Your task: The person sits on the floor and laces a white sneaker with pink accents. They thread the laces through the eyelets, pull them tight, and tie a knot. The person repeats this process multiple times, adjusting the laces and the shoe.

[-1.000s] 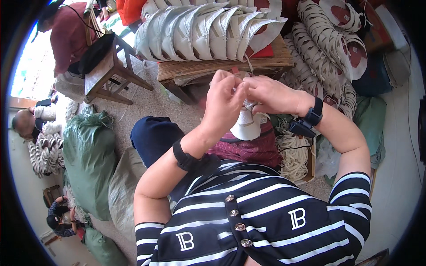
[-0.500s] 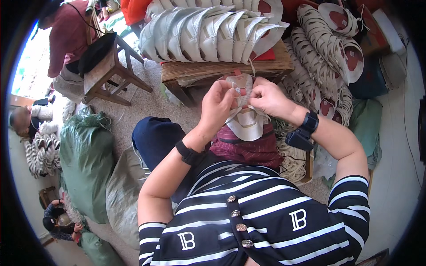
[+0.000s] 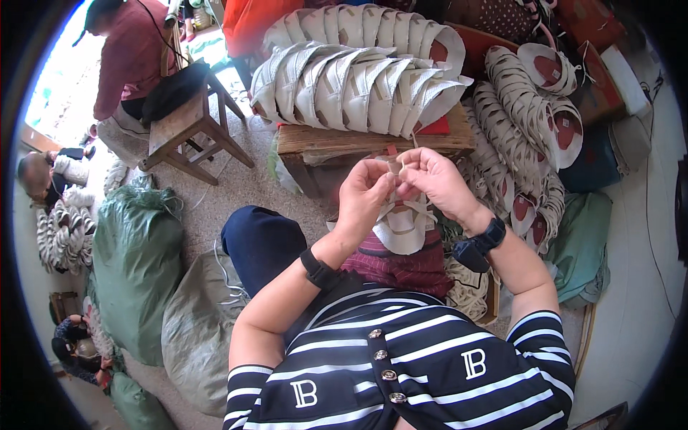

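A white shoe upper [image 3: 403, 238] lies over the maroon cloth [image 3: 401, 266] on my lap, its rounded white part toward me and a red tab at its far end. Above it my left hand [image 3: 364, 197] and my right hand [image 3: 437, 180] meet, thumbs and fingers pinched. A thin pale shoelace [image 3: 402, 163] shows at the right fingertips; the left fingers also appear closed on the lace, though their tips partly hide it. Loose white lacing crosses the upper just below my hands.
Stacked white uppers [image 3: 351, 89] rest on a wooden bench [image 3: 315, 143] ahead. More piles of uppers [image 3: 512, 107] stand to the right, above a box of white laces [image 3: 469, 290]. Green sacks [image 3: 140, 265] lie left. A person [image 3: 132, 57] sits near a wooden stool [image 3: 190, 129].
My hands have come closer together and now pinch above the upper, where before they were apart at its two sides. The view has shifted, so the bench and stacks sit lower.
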Tool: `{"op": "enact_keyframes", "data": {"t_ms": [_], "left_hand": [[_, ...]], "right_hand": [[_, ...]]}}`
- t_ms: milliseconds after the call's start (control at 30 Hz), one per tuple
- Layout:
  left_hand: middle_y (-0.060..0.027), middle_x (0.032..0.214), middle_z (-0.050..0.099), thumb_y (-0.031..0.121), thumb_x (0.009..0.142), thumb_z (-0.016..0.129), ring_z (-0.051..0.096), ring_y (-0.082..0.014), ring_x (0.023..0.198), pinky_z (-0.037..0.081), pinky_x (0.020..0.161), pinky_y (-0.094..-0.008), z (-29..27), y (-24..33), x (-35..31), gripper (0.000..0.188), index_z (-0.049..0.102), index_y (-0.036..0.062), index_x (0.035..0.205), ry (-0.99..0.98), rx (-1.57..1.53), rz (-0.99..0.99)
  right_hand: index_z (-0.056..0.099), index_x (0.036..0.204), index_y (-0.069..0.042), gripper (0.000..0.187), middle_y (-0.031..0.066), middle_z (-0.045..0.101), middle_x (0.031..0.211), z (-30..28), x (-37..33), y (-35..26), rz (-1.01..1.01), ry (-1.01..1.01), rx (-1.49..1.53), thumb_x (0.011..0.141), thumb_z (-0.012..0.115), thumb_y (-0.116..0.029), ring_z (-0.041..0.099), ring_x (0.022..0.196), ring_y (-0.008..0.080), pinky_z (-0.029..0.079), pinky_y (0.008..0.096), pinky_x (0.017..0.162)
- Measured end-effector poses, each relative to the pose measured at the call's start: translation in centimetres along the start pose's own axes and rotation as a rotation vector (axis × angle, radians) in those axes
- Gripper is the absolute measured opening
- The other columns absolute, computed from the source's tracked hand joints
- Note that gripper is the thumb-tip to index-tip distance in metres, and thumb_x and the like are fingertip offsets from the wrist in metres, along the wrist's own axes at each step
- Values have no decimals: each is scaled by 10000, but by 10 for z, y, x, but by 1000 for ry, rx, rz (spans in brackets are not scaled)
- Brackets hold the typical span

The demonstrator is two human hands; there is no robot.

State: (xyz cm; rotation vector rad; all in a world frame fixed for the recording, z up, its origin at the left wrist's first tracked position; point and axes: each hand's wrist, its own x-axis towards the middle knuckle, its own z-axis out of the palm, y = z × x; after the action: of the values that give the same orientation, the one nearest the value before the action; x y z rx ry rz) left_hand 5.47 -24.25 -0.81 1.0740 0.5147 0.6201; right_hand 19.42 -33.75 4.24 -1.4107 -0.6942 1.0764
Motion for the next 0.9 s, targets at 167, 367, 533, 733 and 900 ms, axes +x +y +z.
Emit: {"op": "enact_keyframes", "data": {"t_ms": [167,367,533,733,900], "left_hand": [[-44,899,649,-6,913,643,602,-72,762,512,677,-226,1,0,6,273,527,-20,1159,41,120,86],[-38,939,677,105,953,661,598,-64,760,506,683,-219,-11,16,5,267,587,-26,1175,-119,22,-59],[4,957,670,252,1040,546,526,-42,712,462,670,-202,-24,39,1,327,673,31,1245,-277,225,-88],[34,906,613,269,1043,547,504,-35,721,434,633,-191,-10,42,-10,374,616,53,1341,-578,145,-182],[-15,901,642,248,1032,563,523,-86,870,456,753,-251,7,55,-37,274,717,47,1133,-711,234,90]], "right_hand": [[610,1062,-20,117,31,672,892,2,-3,-11,53,-133,-75,980,616,-103,665,757,84,568,250,678],[595,1010,-31,46,40,667,876,1,-3,-16,-129,-115,-130,979,602,-65,668,717,88,557,234,664],[587,992,-15,57,79,657,909,24,-35,-117,-600,-75,-189,958,566,26,655,717,104,570,257,669],[582,1200,31,245,193,612,1104,-12,-59,-225,-1193,273,-166,987,534,-80,645,759,153,586,306,728],[624,1083,-11,135,77,658,872,-31,-18,-232,-1133,375,-105,963,586,-60,628,672,112,607,263,666]]}}
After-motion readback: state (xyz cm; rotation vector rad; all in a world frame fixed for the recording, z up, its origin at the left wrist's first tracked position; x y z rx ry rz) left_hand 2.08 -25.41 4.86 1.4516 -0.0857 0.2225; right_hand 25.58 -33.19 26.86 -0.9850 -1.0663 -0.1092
